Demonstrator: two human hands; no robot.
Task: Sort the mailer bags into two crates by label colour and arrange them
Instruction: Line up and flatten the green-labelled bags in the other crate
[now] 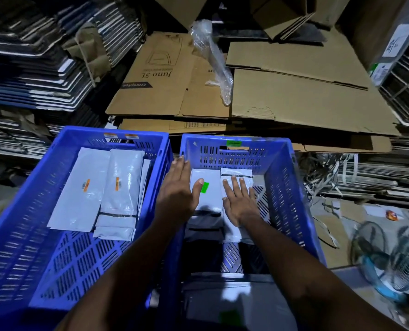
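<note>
White plastic mailer bag with green label (206, 187) lies lengthwise under flat left hand (178, 187); right hand (238, 199) flat on neighbouring white mailer (234, 174), neither gripping.

Both bare forearms reach forward from the near edge, converging toward the far centre. Left hand (178, 187): palm down, fingers straight and together, thumb spread to the right. Right hand (238, 198): palm down, fingers straight and slightly fanned, just right of the left hand.
</note>
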